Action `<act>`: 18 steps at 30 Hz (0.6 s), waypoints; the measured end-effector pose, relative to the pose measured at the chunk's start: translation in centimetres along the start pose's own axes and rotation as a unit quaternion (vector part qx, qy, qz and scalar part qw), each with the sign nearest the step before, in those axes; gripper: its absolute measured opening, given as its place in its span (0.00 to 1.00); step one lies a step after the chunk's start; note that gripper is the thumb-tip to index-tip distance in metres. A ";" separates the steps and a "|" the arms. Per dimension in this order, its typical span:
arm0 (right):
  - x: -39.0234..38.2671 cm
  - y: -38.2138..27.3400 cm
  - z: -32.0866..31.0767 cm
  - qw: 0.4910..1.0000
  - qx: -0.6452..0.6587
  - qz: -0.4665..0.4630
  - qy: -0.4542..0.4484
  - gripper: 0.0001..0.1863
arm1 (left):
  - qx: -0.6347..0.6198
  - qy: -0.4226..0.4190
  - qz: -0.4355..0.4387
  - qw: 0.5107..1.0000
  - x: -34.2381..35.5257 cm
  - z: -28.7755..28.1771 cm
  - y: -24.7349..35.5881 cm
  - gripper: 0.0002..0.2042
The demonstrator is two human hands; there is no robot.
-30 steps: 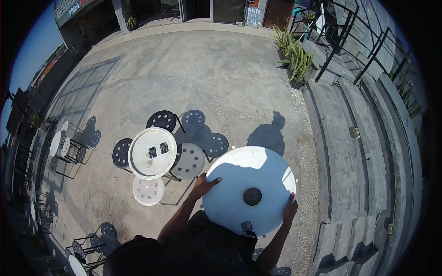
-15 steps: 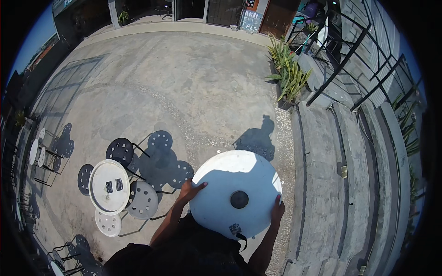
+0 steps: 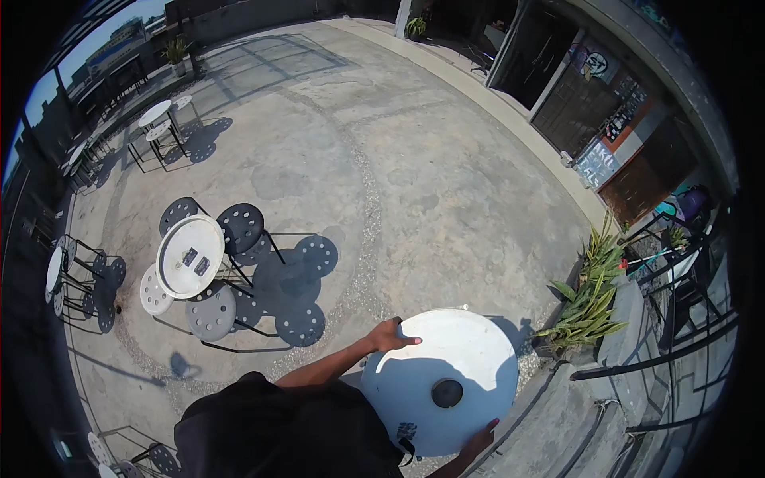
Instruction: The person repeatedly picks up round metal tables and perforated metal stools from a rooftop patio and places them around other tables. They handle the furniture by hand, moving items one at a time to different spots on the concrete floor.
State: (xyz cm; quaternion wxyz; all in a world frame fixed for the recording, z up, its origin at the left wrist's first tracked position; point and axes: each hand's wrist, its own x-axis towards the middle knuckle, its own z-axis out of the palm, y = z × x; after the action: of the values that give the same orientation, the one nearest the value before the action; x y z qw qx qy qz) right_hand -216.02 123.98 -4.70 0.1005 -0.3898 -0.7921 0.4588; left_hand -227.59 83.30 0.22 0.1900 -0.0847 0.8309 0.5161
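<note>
Potted plants (image 3: pixel 594 295): slid from one o'clock toward three.
White disc (image 3: pixel 442 366): lay at my five o'clock.
Left hand (image 3: pixel 387 337): clasped its ten o'clock rim.
Right hand (image 3: pixel 480 440): clasped five o'clock.
Carrying: my reading; next move called for steady two-handed support.

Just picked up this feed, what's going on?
A person's left hand and right hand hold a large round disc by opposite edges, its face part sunlit, part shaded. To the left, a round white table stands among stools. Green plants are at the right.
</note>
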 end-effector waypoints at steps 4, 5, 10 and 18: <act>11.8 -6.3 0.2 0.994 -0.010 -0.049 -0.096 0.43 | -0.067 0.064 -0.044 0.995 5.4 4.5 4.4 0.45; 15.1 -7.9 0.6 0.991 -0.002 -0.067 -0.119 0.43 | -0.091 0.084 -0.050 0.991 6.7 5.1 5.7 0.45; 25.4 -16.6 3.2 0.986 -0.068 -0.090 -0.126 0.43 | -0.079 0.121 -0.057 0.988 14.0 7.5 10.8 0.46; 44.5 -25.5 13.6 0.963 -0.099 -0.157 -0.196 0.43 | -0.122 0.200 -0.108 0.966 27.1 9.0 16.2 0.45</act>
State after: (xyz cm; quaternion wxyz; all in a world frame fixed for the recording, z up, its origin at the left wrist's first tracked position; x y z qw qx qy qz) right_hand -266.48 139.76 -0.60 -0.0249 -0.1715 -0.8889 0.4239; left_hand -255.80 100.14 -0.87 0.0628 -0.2978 0.7687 0.5626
